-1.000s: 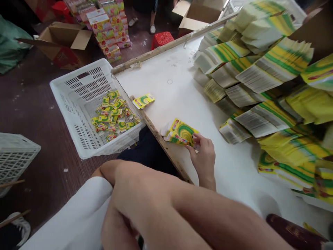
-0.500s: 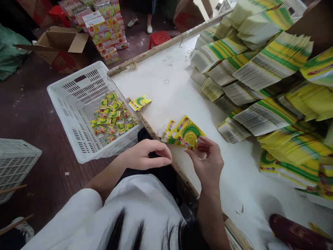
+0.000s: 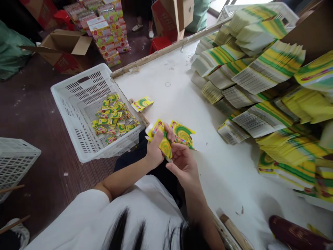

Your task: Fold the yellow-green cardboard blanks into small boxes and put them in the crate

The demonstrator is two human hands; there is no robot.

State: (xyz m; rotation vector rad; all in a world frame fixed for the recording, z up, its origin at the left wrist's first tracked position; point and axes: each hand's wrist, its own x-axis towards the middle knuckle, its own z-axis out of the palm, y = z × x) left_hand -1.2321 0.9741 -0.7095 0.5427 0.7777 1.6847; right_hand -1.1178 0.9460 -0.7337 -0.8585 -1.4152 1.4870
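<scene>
My left hand grips a small yellow and green carton with a swirl print, its thumb across the front and its fingers behind. White flaps show at the carton's upper end. At its lower end is my right hand, with curved fingers close against the carton and the thumb apart below. Whether those fingertips press on it is hard to tell. Just beyond the hands, a flat printed carton lies on the white table. Another carton rests at the table's left edge.
A white plastic basket holding many small cartons stands left of the table. Bundles of flat cartons are piled at the right. A dark red cylinder lies at lower right. Cardboard boxes and a red stool stand beyond.
My left hand has moved up and right and now grips a carton. My right hand has left the cartons on the table and shifted left to the held one.
</scene>
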